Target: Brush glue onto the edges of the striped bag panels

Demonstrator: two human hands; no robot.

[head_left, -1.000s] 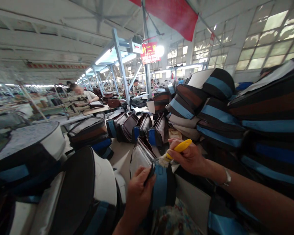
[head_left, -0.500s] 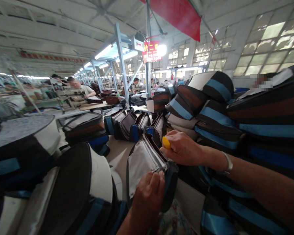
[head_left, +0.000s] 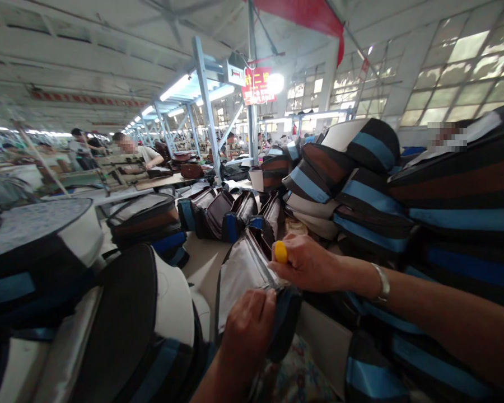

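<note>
My left hand (head_left: 247, 336) grips the lower edge of a black fabric bag with blue trim (head_left: 286, 319), whose white lining (head_left: 242, 282) faces up and to the left. My right hand (head_left: 306, 263) sits at the bag's upper edge, closed around a yellow-handled tool (head_left: 281, 252). Only the yellow end shows past my fingers, and the tool's working end is hidden. A metal bracelet (head_left: 380, 282) circles my right wrist.
Stacks of striped black, brown and blue bags (head_left: 361, 184) rise to the right, with more bags (head_left: 138, 302) at left. Open brown-lined bags (head_left: 218, 215) stand on a white table (head_left: 201, 263). A co-worker (head_left: 130, 154) sits at a far bench.
Compared with one second ago, the bag has turned so its white lining faces me instead of the blue side. The tool's yellow handle is now mostly inside my right fist.
</note>
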